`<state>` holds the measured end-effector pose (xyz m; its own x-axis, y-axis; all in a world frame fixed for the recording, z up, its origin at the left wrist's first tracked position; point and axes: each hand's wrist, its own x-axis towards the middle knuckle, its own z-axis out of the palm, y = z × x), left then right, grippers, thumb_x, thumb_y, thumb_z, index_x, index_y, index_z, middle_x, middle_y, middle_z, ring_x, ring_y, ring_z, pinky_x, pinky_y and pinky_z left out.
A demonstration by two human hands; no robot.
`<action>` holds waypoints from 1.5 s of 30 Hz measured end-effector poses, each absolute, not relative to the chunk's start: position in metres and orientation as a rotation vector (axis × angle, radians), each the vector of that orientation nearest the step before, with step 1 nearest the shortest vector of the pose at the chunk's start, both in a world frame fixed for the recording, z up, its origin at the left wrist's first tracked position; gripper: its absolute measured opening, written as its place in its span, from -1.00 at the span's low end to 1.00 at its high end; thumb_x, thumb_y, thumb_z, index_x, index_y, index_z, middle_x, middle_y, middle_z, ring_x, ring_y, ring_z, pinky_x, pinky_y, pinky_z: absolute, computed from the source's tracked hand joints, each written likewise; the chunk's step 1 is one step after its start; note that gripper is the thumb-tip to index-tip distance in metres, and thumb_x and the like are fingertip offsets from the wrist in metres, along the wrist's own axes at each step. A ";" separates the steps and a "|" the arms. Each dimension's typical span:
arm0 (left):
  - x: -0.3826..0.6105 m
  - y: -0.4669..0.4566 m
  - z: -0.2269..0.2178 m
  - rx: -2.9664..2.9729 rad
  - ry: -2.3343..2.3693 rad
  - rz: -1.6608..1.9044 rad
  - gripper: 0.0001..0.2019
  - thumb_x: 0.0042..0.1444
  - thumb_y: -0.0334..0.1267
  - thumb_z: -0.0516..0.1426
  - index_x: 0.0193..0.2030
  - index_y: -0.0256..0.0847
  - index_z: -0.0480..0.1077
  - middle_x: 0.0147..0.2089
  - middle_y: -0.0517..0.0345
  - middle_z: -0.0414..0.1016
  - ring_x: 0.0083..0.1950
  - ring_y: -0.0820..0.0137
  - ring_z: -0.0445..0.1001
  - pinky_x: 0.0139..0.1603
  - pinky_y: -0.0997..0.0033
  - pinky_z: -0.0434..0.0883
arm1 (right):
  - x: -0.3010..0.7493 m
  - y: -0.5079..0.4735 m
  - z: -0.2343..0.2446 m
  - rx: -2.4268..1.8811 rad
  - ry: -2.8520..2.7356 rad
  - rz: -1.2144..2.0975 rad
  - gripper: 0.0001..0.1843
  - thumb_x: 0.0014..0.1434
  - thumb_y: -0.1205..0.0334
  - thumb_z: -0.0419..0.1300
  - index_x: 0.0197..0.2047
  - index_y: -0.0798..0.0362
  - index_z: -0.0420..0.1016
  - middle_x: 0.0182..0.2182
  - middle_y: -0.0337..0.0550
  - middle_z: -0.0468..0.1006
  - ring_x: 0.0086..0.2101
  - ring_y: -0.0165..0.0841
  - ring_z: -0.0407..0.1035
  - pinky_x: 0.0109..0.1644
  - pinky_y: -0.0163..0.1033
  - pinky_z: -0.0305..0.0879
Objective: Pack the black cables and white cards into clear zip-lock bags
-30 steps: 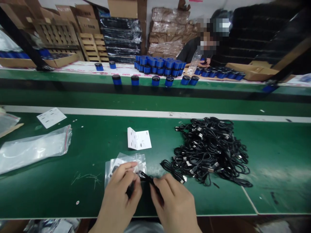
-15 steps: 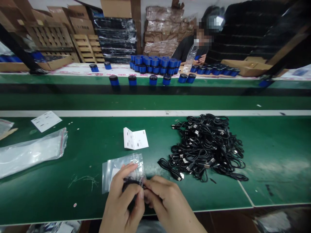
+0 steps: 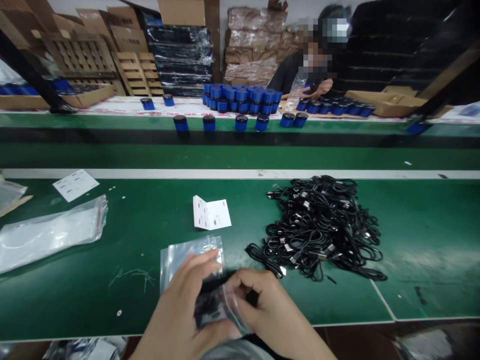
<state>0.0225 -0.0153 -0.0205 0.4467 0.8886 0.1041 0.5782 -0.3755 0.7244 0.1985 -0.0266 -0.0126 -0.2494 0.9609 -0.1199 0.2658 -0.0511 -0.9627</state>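
My left hand (image 3: 176, 306) curls around a small clear zip bag (image 3: 222, 306) close to the near edge of the table. Something dark shows inside the bag, probably a coiled black cable, but blur hides its details. At the bag's right side, my right hand (image 3: 268, 302) pinches its edge between thumb and fingers. Partly under my left fingers lie flat clear zip bags (image 3: 174, 256). Beyond them a folded white leaflet (image 3: 218, 214) stands half open. A heap of black USB cables (image 3: 322, 225) lies to the right.
A long clear plastic bag (image 3: 52, 232) and a white printed sheet (image 3: 76, 185) lie at left. Blue jars with black lids (image 3: 240, 123) line the far ledge, with more stacked behind. Across the table a person (image 3: 290, 75) works beside a plastic bottle (image 3: 296, 92).
The small bag has come nearer to me and turned, so its clear side shows between my hands. My left thumb has moved down and right. The view has shifted slightly.
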 end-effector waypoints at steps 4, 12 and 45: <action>0.021 -0.005 -0.005 1.630 1.182 0.252 -0.59 -0.01 -0.18 0.25 0.02 -0.02 0.34 -0.25 0.22 0.56 -0.24 0.26 0.52 -0.23 0.35 0.42 | 0.202 -0.025 -0.004 -1.361 -1.557 1.374 -0.84 0.11 0.35 0.13 -0.38 0.07 0.55 -0.54 -0.27 0.50 -0.51 -0.42 0.31 -0.40 -0.34 0.21; 0.031 -0.010 -0.009 1.332 1.246 0.642 -0.77 0.05 -0.08 0.17 -0.47 -0.20 0.44 -0.48 0.24 0.36 -0.41 0.42 0.32 -0.36 0.48 0.25 | 0.203 -0.029 -0.005 -1.351 -1.345 1.463 -0.88 0.06 0.19 0.25 -0.36 0.06 0.46 -0.51 -0.27 0.42 -0.46 -0.39 0.28 -0.37 -0.32 0.20; 0.033 -0.015 -0.023 1.338 1.299 0.915 -0.75 0.15 -0.07 0.09 -0.45 -0.16 0.36 -0.47 0.28 0.30 -0.46 0.48 0.26 -0.45 0.58 0.24 | 0.190 -0.031 -0.021 -1.315 -1.258 1.212 -0.76 0.20 0.13 0.11 -0.45 0.05 0.33 -0.53 -0.30 0.28 -0.49 -0.41 0.19 -0.40 -0.34 0.14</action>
<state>0.0326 -0.0151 -0.0226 0.1311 0.9834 -0.1254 0.2131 0.0956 0.9724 0.1898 -0.0307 -0.0208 -0.0069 0.9984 -0.0557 0.0935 -0.0548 -0.9941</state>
